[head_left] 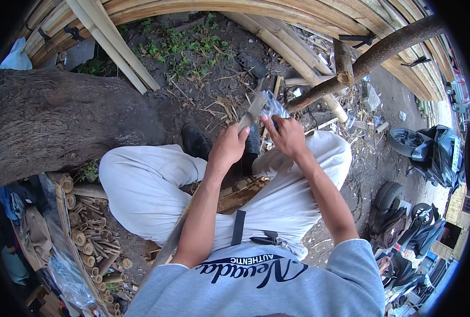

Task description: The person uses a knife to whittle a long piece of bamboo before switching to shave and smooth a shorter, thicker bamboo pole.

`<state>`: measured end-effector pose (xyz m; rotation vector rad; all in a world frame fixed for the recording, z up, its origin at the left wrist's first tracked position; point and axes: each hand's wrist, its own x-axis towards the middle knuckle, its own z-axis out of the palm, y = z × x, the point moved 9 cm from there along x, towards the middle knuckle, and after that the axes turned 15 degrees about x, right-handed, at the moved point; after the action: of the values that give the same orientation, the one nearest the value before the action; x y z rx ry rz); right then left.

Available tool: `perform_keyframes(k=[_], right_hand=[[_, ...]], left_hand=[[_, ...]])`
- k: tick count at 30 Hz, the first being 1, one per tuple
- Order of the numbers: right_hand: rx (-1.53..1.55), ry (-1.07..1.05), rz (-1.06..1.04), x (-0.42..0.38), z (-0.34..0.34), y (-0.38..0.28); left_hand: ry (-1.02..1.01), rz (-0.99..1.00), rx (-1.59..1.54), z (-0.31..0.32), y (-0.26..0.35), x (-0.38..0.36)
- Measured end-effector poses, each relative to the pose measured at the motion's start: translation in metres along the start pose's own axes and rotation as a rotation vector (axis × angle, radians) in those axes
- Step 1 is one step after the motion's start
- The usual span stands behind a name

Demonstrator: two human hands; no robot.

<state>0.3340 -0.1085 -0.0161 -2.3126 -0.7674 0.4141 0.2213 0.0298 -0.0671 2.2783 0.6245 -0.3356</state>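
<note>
My left hand (228, 145) is closed around the near end of a flat grey blade (253, 109), which points up and away from me between my knees. My right hand (288, 136) is closed on a crumpled piece of clear plastic (274, 105), with the thumb pressed toward the blade. In this view the plastic overlaps the blade's right edge. Both hands are close together, above my dark shoes (197, 141).
A thick tree trunk (60, 121) lies at left, with cut bamboo pieces (87, 247) stacked below it. Bent bamboo strips (203, 6) arch across the top. A propped branch (370, 59) stands at upper right; motorbikes (436, 153) are parked at right.
</note>
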Motion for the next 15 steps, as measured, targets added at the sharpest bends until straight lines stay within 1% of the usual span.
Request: perform_keyframes(k=[1,3,4,8,11,14,15], right_hand=[[-0.003,0.002,0.008,0.000,0.001,0.001],[-0.149,0.028,-0.145,-0.004,0.003,-0.010],[-0.142,0.097,-0.248,-0.006,0.004,-0.012],[-0.173,0.119,-0.290,-0.004,0.012,-0.005],[-0.212,0.063,-0.274,0.002,0.011,-0.008],[-0.246,0.106,-0.321,0.008,0.008,0.004],[-0.310,0.147,-0.234,0.018,0.004,0.025]], left_hand=[[0.086,0.039,0.077,-0.006,0.005,-0.002],[0.074,0.023,0.102,-0.009,0.011,-0.008],[0.072,0.003,0.127,-0.011,0.013,-0.010],[0.086,-0.011,0.124,-0.012,0.011,-0.012],[0.101,-0.009,0.138,-0.017,0.012,-0.013],[0.037,-0.005,0.123,-0.014,0.013,-0.014],[0.025,-0.024,0.131,-0.009,0.009,-0.015]])
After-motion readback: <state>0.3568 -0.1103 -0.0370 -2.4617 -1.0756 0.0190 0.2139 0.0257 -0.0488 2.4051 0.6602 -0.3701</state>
